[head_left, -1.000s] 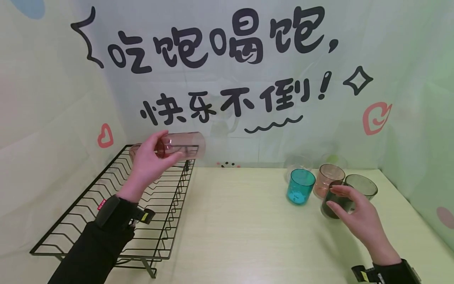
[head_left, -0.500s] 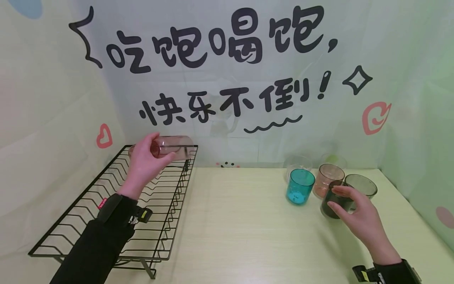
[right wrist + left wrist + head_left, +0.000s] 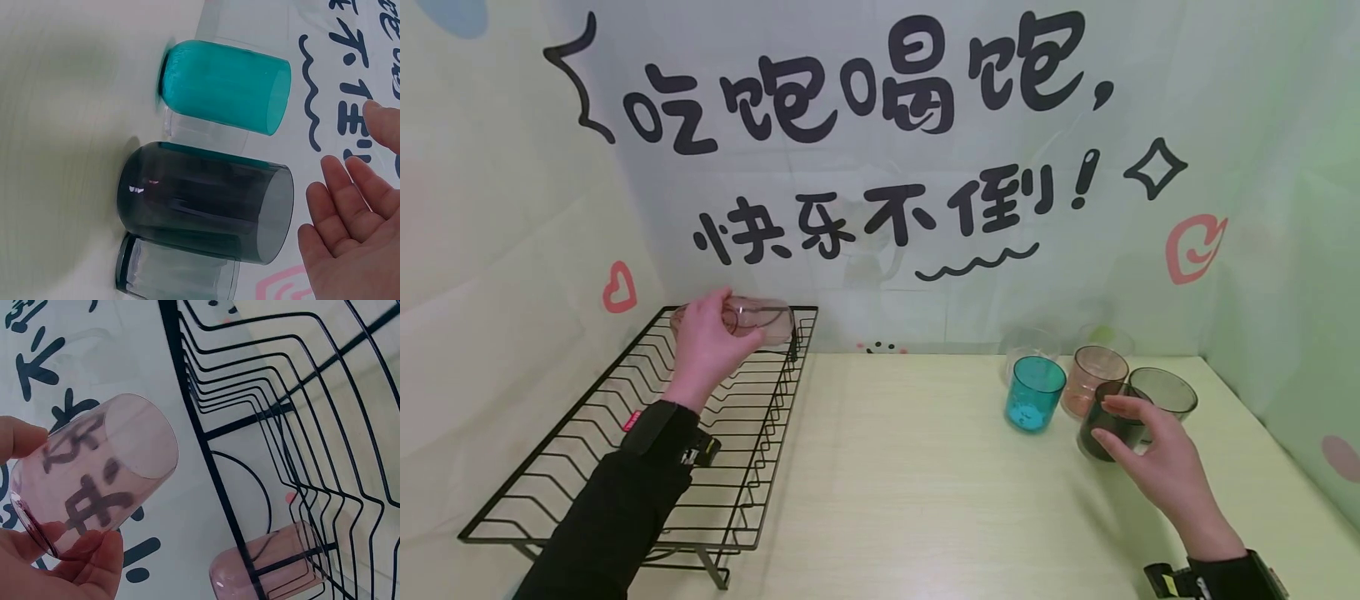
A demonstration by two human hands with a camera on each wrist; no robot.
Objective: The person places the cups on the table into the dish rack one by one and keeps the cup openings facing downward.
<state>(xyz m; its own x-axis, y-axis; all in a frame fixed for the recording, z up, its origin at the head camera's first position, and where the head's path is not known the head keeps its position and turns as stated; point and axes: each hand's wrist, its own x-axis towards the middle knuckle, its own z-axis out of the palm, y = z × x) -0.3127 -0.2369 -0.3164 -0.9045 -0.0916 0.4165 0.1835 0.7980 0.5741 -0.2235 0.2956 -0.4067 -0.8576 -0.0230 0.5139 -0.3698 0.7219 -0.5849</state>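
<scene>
At the far end of the rack, my left hand [image 3: 707,342] holds a clear pink glass [image 3: 763,321] tipped on its side. In the left wrist view its thumb and fingers grip one end of this pink glass [image 3: 94,481]. A second pink glass [image 3: 269,569] lies on the black wire rack [image 3: 215,469], mostly hidden behind my hand in the head view. My right hand [image 3: 1165,475] hovers by a dark grey glass [image 3: 1105,433], thumb and fingers spread. The right wrist view shows its fingers [image 3: 350,212] near the rim of the dark glass [image 3: 200,200], with nothing held.
Beside the dark glass stand a teal glass [image 3: 1036,396], a pink glass [image 3: 1093,379] and a pale grey glass [image 3: 1172,396], with clear ones behind. The rack stands at the left on the pale table [image 3: 910,483]. A printed cloth [image 3: 887,308] hangs behind.
My left hand has moved left and down with the pink glass, lowering it toward the rack's far end. The right hand has stayed by the dark glass.
</scene>
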